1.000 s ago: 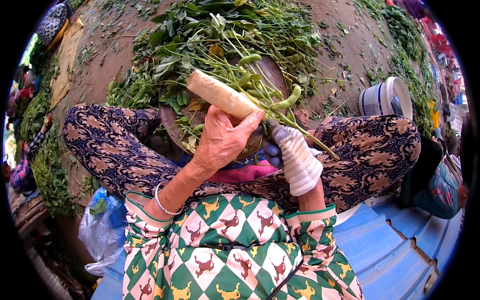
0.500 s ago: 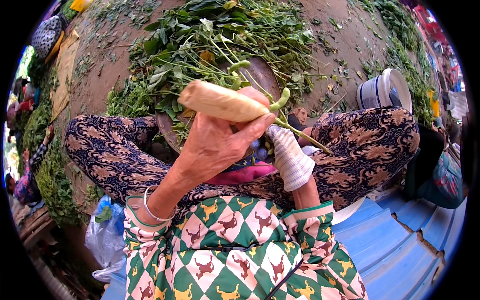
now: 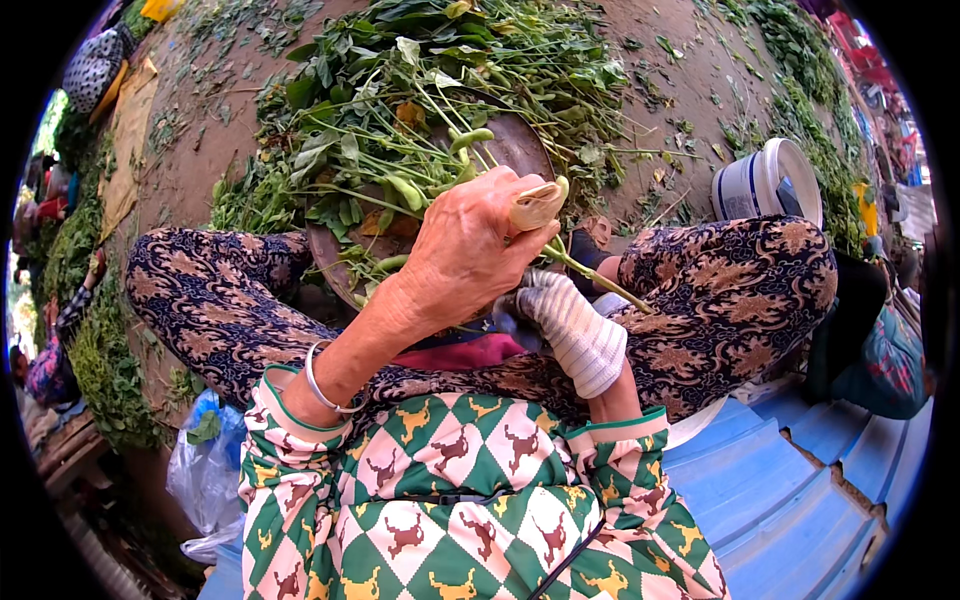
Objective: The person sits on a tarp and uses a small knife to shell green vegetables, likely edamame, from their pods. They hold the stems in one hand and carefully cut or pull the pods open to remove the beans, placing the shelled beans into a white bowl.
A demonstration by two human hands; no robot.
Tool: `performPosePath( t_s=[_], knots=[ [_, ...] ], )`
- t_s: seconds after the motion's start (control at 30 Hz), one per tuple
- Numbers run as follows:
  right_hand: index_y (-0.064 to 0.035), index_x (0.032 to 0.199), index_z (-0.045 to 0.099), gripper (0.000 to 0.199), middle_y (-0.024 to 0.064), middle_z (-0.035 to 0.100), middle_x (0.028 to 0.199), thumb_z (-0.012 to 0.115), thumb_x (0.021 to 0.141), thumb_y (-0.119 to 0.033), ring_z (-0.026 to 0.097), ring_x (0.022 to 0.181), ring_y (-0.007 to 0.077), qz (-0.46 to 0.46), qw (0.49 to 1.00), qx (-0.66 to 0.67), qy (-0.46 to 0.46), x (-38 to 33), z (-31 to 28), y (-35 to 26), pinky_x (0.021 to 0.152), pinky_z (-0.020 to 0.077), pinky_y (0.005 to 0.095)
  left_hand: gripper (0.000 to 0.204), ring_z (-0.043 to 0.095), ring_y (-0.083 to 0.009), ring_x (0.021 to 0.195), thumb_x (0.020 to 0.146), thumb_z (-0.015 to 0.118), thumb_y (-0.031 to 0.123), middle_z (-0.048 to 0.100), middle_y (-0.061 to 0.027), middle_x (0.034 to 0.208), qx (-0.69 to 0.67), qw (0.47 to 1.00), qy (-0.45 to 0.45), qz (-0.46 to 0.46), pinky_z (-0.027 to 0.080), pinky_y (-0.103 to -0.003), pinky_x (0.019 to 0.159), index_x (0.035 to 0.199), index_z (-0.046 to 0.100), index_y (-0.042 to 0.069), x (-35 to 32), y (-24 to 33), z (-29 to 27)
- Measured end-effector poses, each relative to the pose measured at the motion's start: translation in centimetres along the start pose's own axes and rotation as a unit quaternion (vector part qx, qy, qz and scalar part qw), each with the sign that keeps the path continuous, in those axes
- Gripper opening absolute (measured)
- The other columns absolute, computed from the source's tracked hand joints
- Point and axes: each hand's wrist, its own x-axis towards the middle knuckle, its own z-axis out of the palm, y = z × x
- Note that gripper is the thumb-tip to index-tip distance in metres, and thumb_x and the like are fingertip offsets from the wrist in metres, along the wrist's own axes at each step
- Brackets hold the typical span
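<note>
pale rod (image 3: 538, 206), foreshortened, near slanting green stalk (image 3: 608, 284)

The pods (image 3: 405, 193) are green, the stick (image 3: 537, 206) pale tan, the glove (image 3: 578, 340) striped off-white.

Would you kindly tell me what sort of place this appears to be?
Probably an informal, perhaps open-air, produce-sorting spot: a heap of podded green plants lies on leaf-strewn bare earth, and a white bucket is by the person's right knee.
</note>
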Motion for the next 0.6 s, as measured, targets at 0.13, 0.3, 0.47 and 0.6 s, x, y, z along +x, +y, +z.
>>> performPosePath(
  t_s=[0.13,0.3,0.47,0.6],
  knots=[
    [-0.0025,0.09,0.061,0.026,0.0023,0.059,0.071,0.048,0.091,-0.025,0.052,0.06,0.0098,-0.053,0.997,-0.031,-0.041,-1.3,0.1,-1.0,0.053,0.0414,0.0227,0.017,0.056,-0.0079,0.074,0.079,0.068,0.004,0.06,-0.004,0.086,0.011,1.0,-0.005,0.006,0.047,-0.023,0.062,0.093,0.06,0.001,-0.5,-0.7,-0.2],
    [-0.0095,0.077,0.052,0.051,-0.0048,0.034,0.048,0.034,0.094,-0.054,0.031,0.034,0.0079,-0.048,0.976,0.214,0.016,-1.0,-0.2,-1.0,0.031,0.0244,0.0195,0.015,0.055,-0.0074,0.07,0.08,0.068,0.006,0.06,-0.0029,0.084,0.003,0.999,0.008,-0.035,0.046,-0.022,0.061,0.092,0.06,0.002,-1.4,-1.0,-0.1],
    [-0.0094,0.078,0.056,0.057,-0.0046,0.035,0.049,0.032,0.091,-0.06,0.029,0.035,0.0085,-0.034,0.949,0.304,0.081,-0.5,0.8,-1.1,0.032,0.0223,0.0206,0.011,0.056,-0.0092,0.07,0.08,0.067,0.005,0.06,-0.0028,0.084,-0.027,0.998,-0.016,-0.058,0.046,-0.024,0.063,0.089,0.061,0.003,-1.4,-0.6,-0.2],
    [-0.0082,0.083,0.06,0.062,-0.0056,0.034,0.049,0.031,0.09,-0.062,0.028,0.036,0.0073,-0.042,0.924,0.375,0.063,-0.7,0.8,-0.9,0.034,0.0213,0.0204,0.012,0.059,-0.0138,0.076,0.078,0.067,0.004,0.062,-0.0059,0.085,-0.083,0.996,0.022,0.013,0.048,-0.027,0.068,0.089,0.062,0.001,-1.9,-2.0,0.3]
  ],
)
